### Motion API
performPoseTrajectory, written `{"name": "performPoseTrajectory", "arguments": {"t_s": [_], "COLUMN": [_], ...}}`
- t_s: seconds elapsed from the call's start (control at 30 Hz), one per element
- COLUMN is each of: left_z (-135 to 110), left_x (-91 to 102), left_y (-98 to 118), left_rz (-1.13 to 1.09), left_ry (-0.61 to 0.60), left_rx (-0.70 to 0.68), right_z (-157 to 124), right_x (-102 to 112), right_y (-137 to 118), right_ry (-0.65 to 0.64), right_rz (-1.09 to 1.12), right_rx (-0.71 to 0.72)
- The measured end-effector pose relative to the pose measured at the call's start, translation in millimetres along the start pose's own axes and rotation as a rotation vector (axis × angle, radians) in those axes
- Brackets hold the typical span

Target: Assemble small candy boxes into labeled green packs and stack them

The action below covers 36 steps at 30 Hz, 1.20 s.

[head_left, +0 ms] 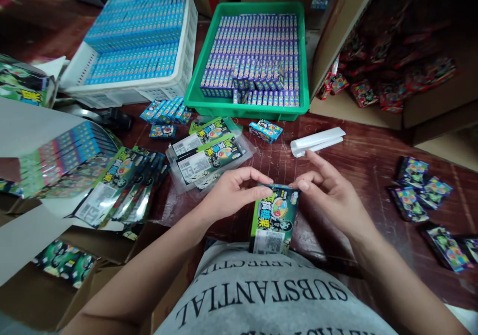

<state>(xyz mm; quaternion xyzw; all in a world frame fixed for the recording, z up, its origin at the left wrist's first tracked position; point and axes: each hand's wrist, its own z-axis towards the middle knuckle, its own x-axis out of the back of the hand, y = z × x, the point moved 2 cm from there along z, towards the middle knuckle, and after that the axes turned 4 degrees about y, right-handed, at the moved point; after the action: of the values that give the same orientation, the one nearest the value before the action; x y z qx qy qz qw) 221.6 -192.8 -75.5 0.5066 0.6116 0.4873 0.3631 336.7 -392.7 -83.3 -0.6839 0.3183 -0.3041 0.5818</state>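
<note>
In front of my shirt, a green and black printed candy pouch [275, 215] hangs upright between my hands at the table's near edge. My left hand [241, 191] pinches its upper left corner between thumb and fingers. At the upper right corner, my right hand [328, 190] pinches with the thumb against a finger, another finger stretched outward. A thin blue edge shows along the pouch's top; whether it belongs to a small box inside I cannot tell. Flat printed pouches [209, 158] lie stacked just beyond my left hand. A rolled white sheet [317, 142] rests beyond my right hand.
A green tray [246, 110] of purple boxes and a white crate [149, 93] of blue boxes stand at the back. Small blue boxes [266, 131] lie before them. Dark boxes [409, 203] are scattered right, below an open carton [345, 36] of red packs. More pouches [112, 185] lie left.
</note>
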Motion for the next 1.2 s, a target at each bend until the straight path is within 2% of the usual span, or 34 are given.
{"name": "performPoseTrajectory", "arguments": {"t_s": [0.17,0.3,0.37,0.5,0.67,0.7,0.77,0.87,0.93,0.97,1.03,1.13,1.17,1.2], "left_z": [1,3,3,1,-9,-12,-18,-35,-55,-67,-99,-151,-164,-173], "left_x": [-2.3,-3.1,-3.1,-2.8,-1.3,-0.3,4.0,17.8,34.9,47.1,78.9,136.7,155.6,173.3], "left_y": [-8,-8,-7,-8,-13,-16,-22,-29,-26,-22,-9,16,21,23], "left_rz": [0.073,0.125,0.133,0.098,0.016,-0.002,-0.030,-0.095,-0.109,-0.080,0.073,0.463,0.620,0.786], "left_ry": [-0.001,-0.017,-0.014,0.007,0.042,0.038,0.034,0.078,0.186,0.288,0.591,1.102,1.189,1.184], "left_rx": [-0.107,-0.115,-0.121,-0.114,-0.135,-0.151,-0.180,-0.211,-0.230,-0.246,-0.298,-0.371,-0.361,-0.319], "right_z": [9,20,23,25,14,13,16,36,59,71,95,116,119,122], "right_x": [19,10,1,-9,-13,-13,-16,-28,-49,-65,-110,-207,-243,-277], "right_y": [-29,-43,-38,-26,-25,-22,-14,-7,-13,-20,-38,-59,-63,-65], "right_ry": [-0.072,-0.381,-0.439,-0.347,-0.196,-0.222,-0.352,-0.542,-0.596,-0.580,-0.465,-0.399,-0.427,-0.448], "right_rz": [-0.174,-0.390,-0.451,-0.550,-0.703,-0.729,-0.770,-0.728,-0.650,-0.596,-0.452,-0.272,-0.316,-0.407], "right_rx": [0.160,0.296,0.318,0.346,0.451,0.461,0.460,0.440,0.398,0.371,0.322,0.232,0.241,0.284]}}
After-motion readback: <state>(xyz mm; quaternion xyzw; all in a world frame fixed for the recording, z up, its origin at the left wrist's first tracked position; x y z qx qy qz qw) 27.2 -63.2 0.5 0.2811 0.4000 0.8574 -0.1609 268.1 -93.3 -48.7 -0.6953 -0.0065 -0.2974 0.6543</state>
